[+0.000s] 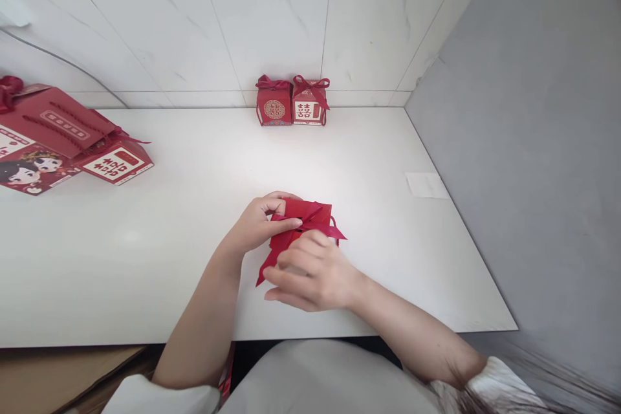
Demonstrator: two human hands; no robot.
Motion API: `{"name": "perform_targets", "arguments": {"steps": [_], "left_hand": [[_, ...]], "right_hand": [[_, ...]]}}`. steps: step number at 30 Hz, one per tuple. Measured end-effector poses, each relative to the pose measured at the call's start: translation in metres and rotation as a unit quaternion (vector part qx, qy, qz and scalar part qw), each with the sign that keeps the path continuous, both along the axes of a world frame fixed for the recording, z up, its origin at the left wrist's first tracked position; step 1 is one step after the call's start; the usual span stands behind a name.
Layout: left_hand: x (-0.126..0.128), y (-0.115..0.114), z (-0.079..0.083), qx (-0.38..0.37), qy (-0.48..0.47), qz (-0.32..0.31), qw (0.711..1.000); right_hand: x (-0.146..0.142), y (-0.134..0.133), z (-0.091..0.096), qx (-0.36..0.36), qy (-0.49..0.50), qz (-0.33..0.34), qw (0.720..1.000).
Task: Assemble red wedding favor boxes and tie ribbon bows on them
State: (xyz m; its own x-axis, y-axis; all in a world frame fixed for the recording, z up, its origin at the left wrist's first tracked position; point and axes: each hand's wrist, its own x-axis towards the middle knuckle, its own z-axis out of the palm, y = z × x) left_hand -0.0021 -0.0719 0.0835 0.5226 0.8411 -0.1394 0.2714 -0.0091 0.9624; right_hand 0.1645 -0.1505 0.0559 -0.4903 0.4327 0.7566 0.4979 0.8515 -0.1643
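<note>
A small red gift box [321,210] with a dark pink ribbon [334,231] over its top sits on the white table in front of me. My left hand [259,223] grips the box from its left side, the thumb pressing on the ribbon at the top and the fingers behind. One ribbon tail points right, the other hangs toward my lower left. Over the near side of the box is my right hand [315,272], fingers curled beside the lower ribbon tail. It is slightly blurred, and whether it pinches the ribbon I cannot tell. Both hands cover much of the box.
Against the tiled wall stand two red boxes with bows, a left one [274,110] and a right one [310,103]. At far left are a large red carrier box [63,118] and a small tilted red box [119,162]. A white paper slip [427,185] lies near the table's right edge.
</note>
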Motion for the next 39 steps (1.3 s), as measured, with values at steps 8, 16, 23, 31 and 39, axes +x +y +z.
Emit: {"name": "perform_targets", "arguments": {"steps": [8, 16, 23, 31, 39], "left_hand": [[-0.004, 0.001, 0.001, -0.015, -0.004, 0.01, 1.0], [-0.005, -0.001, 0.002, 0.024, 0.025, 0.015, 0.999], [-0.01, 0.003, -0.002, 0.01, 0.018, 0.023, 1.0], [-0.013, 0.006, -0.002, 0.002, 0.01, 0.063, 0.998], [-0.012, 0.005, -0.002, -0.001, 0.012, 0.071, 0.997]], "right_hand": [[0.054, 0.032, 0.007, -0.029, 0.033, -0.157, 0.987], [0.058, 0.034, 0.008, -0.13, -0.077, -0.061, 0.987], [0.057, 0.031, 0.011, -0.235, -0.122, -0.051, 0.963], [0.057, 0.027, 0.012, -0.317, -0.141, -0.052, 0.937], [0.061, 0.028, 0.009, -0.367, -0.142, -0.054, 0.918]]}}
